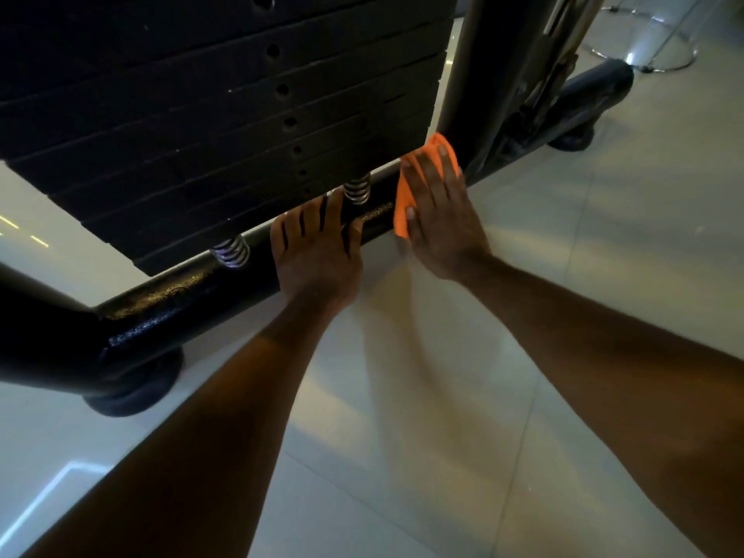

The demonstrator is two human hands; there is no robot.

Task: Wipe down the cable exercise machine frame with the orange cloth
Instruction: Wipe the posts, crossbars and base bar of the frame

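Observation:
The cable machine's black base tube (193, 294) runs low across the floor from lower left to upper right. My right hand (439, 213) lies flat on the orange cloth (402, 213), pressing it against the tube where it meets the grey upright post (475, 74). My left hand (318, 251) rests on the tube just left of the cloth, fingers spread over the top, holding nothing. Most of the cloth is hidden under my right palm.
A black weight stack (201, 114) hangs close above the tube on two metal springs (357, 188). Round rubber feet (133, 390) sit under the frame. Pale tiled floor (523, 376) spreads to the right. A chrome stool base (648, 50) stands at the far upper right.

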